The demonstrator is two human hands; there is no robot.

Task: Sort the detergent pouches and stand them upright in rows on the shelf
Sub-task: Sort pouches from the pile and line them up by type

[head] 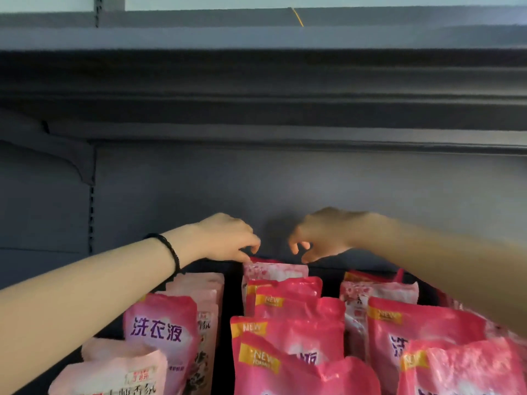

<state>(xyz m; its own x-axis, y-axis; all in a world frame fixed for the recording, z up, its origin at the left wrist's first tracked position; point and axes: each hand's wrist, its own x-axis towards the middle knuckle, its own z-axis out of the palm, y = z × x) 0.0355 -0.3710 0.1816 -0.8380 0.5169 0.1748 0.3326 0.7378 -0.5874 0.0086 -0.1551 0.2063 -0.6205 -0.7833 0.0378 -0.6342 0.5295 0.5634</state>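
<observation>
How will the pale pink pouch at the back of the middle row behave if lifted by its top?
The pale pink pouch is probably floppy: the red pouches before it have creased, bent tops. Likely heavy for its size, since they bulge. Its glossy film may slip in a grip.

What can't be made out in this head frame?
Head view: whether left hand and right hand pinch the rear middle pouch; motion blur smears the fingertips.
Front pouches: lower halves cut by the bottom edge.
Right row: partly hidden behind the right forearm.
</observation>
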